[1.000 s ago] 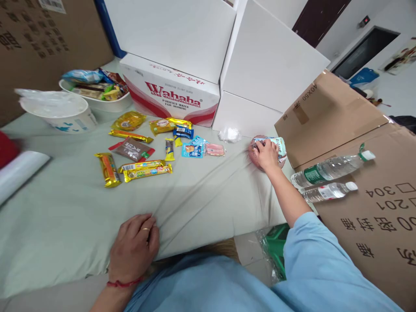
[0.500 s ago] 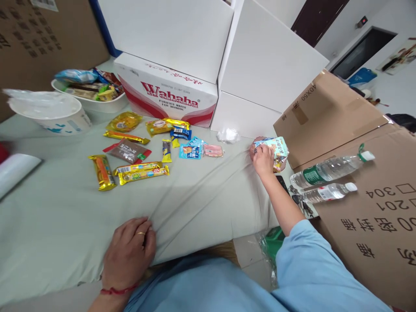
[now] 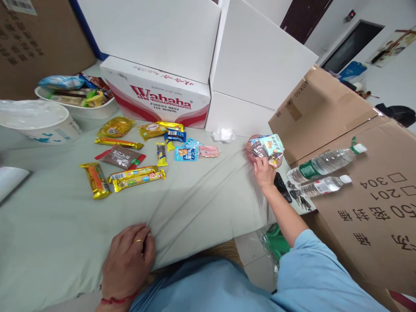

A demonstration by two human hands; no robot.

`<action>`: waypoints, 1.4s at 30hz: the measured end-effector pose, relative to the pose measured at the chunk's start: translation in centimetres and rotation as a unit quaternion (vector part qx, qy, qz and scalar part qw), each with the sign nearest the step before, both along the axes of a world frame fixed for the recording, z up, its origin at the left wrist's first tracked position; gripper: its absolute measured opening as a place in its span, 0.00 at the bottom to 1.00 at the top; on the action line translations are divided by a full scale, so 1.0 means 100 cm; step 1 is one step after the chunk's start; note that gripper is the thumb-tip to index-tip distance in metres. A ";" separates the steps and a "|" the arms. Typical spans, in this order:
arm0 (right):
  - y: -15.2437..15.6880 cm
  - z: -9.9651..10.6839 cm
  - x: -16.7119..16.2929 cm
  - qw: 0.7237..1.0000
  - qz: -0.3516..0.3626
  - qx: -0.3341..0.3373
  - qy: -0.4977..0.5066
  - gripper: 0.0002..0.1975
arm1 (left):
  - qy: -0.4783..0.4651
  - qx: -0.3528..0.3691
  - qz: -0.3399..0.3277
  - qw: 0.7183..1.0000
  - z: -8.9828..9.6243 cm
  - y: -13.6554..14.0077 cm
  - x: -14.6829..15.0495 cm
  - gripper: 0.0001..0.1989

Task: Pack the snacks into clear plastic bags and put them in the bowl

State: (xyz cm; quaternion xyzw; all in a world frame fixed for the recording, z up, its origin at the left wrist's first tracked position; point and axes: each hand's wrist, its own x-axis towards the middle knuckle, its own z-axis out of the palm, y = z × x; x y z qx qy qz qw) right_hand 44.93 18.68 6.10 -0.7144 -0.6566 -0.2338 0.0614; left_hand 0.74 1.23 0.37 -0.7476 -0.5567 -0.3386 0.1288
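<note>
My left hand [image 3: 128, 258] rests on the cloth at the near edge, its fingers curled in and nothing visible in them. At the near rim of a pinkish bowl [image 3: 249, 154] is my right hand [image 3: 264, 173]. Its fingers are bent together; what they hold, if anything, is hidden. Snack packets [image 3: 272, 144] fill the bowl. Left of it lie a pink packet [image 3: 209, 151], a blue packet [image 3: 186, 153], a brown-and-red packet [image 3: 120, 157], yellow stick packs [image 3: 139, 180] and a gold packet [image 3: 96, 180].
A white tray of snacks [image 3: 92, 111] and a paper tub [image 3: 55, 132] stand on the left. Behind is a Wahaha carton [image 3: 162, 102]. Crumpled clear plastic [image 3: 224, 135] lies near the bowl. Two water bottles [image 3: 328, 164], keys [image 3: 300, 198] and a cardboard box [image 3: 367, 173] are on the right.
My right hand has drawn back from over the packets to the bowl's near rim. My left hand stays in place. The view has shifted slightly.
</note>
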 end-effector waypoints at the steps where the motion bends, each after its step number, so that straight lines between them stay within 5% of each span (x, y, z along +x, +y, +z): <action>1: 0.001 0.000 0.002 1.000 -0.009 -0.005 0.003 0.16 | 0.000 0.000 -0.001 1.000 0.000 0.000 0.000 0.05; 9: -0.003 0.001 0.038 0.999 0.006 0.008 0.050 0.14 | 0.014 0.004 -0.013 1.000 -0.002 0.002 -0.002 0.05; 17: -0.023 0.008 0.105 0.987 -0.094 0.064 0.118 0.16 | 0.016 0.003 -0.010 1.000 0.001 0.002 -0.001 0.04; 23: -0.017 0.005 0.064 0.983 0.000 0.120 0.137 0.16 | 0.029 0.001 0.005 1.000 0.003 0.002 0.000 0.04; 29: 0.015 -0.007 0.031 0.992 0.029 0.049 0.110 0.20 | 0.035 0.003 0.002 0.999 0.004 0.003 -0.001 0.04; 42: 0.053 -0.018 0.100 0.984 -0.052 0.066 0.159 0.10 | 0.022 -0.034 -0.009 0.999 -0.006 0.001 -0.010 0.06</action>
